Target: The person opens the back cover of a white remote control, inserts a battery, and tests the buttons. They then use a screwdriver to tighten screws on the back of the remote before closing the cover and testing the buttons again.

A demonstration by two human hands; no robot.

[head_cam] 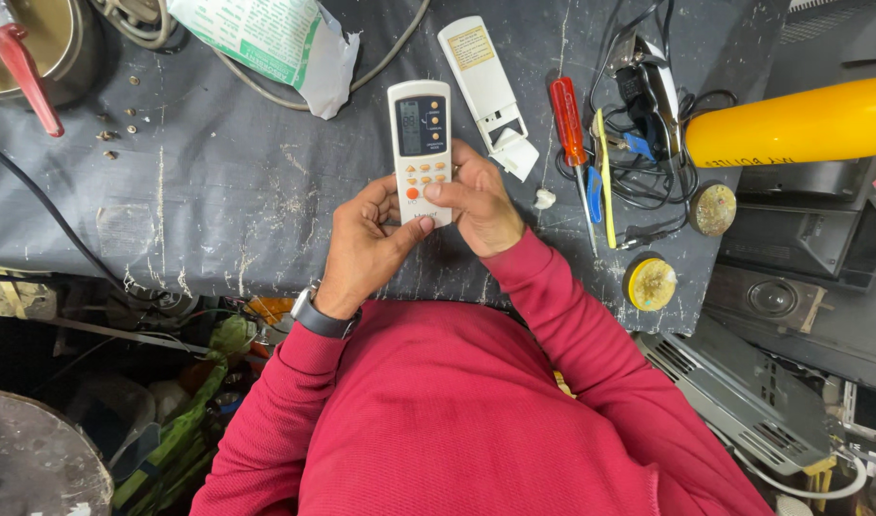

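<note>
We log one remote, held over the bench's near edge: our left hand grips its lower end, our right hand clasps its side, thumb on the buttons. One back cover behind it. One red screwdriver. One yellow cylinder, right edge. Two round tins.
</note>
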